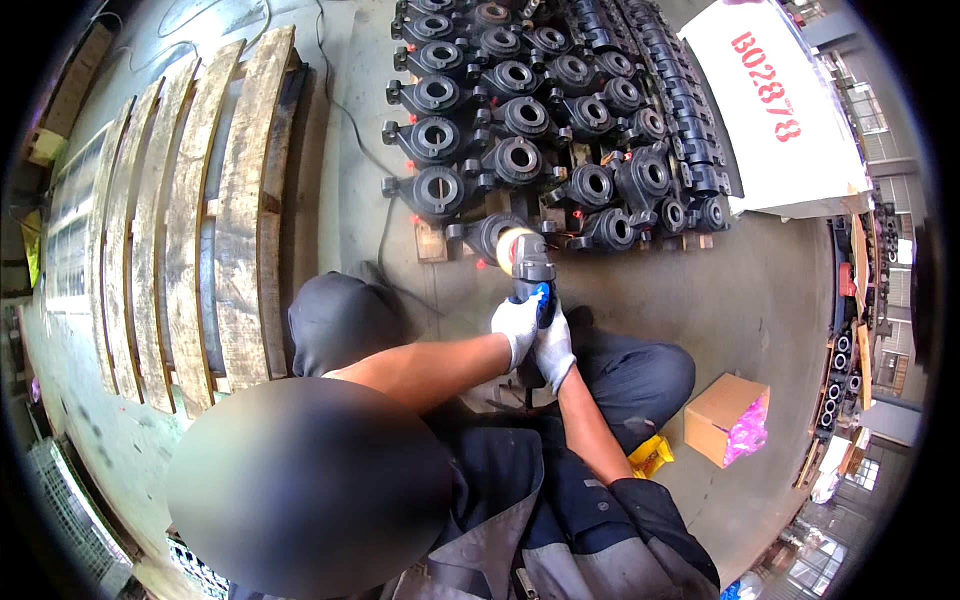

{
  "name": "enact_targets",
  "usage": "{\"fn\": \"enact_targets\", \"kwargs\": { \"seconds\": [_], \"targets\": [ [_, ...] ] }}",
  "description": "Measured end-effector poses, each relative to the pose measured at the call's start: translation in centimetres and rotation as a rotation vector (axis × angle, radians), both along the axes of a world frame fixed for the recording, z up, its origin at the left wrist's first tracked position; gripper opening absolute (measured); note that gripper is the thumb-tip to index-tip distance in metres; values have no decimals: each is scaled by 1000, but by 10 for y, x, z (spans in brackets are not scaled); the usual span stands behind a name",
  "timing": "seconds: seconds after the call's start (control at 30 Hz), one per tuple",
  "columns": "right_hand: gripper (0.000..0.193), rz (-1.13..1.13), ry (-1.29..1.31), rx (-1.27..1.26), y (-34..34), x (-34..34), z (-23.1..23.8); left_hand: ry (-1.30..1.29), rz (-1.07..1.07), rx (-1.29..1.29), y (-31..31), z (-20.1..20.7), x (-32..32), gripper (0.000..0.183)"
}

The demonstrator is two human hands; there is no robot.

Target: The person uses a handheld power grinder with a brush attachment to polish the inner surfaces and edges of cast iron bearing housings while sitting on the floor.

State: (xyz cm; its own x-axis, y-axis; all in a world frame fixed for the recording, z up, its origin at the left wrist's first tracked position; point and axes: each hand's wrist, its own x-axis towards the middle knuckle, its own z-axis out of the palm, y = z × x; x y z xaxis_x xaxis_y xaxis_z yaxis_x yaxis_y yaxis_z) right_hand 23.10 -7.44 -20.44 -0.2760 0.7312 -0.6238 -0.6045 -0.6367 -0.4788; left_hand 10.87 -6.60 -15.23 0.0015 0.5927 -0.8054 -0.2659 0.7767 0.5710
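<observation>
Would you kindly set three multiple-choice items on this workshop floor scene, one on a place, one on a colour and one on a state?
1. Where does the small cardboard box sit?
A. On the floor to the person's right
B. On top of the wooden pallet
C. Among the castings

2. What colour are the gloves on the left hand and right hand?
A. Black
B. White
C. Orange

3. How is the power tool held?
A. In one hand only
B. Lying loose on the floor
C. Gripped in both hands, its disc against a dark casting

Answers:
1. A, it stands on the concrete beside the right knee.
2. B, both gloves show white.
3. C, both gloves close round the handle while the disc meets the front casting.
</observation>
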Motion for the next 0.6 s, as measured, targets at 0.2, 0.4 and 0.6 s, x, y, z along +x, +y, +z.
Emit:
{"fn": "enact_targets", "kwargs": {
  "seconds": [0.2, 0.4, 0.6],
  "targets": [
    [49, 104, -405, 271, 8, -23, 0, 50, 10, 59, 12, -7, -13, 70],
    [43, 76, -246, 96, 16, -35, 38, 12, 73, -19, 13, 15, -16, 70],
    [48, 448, -838, 442, -20, -11, 4, 123, 70, -41, -23, 24, -18, 67]
  ]
}}
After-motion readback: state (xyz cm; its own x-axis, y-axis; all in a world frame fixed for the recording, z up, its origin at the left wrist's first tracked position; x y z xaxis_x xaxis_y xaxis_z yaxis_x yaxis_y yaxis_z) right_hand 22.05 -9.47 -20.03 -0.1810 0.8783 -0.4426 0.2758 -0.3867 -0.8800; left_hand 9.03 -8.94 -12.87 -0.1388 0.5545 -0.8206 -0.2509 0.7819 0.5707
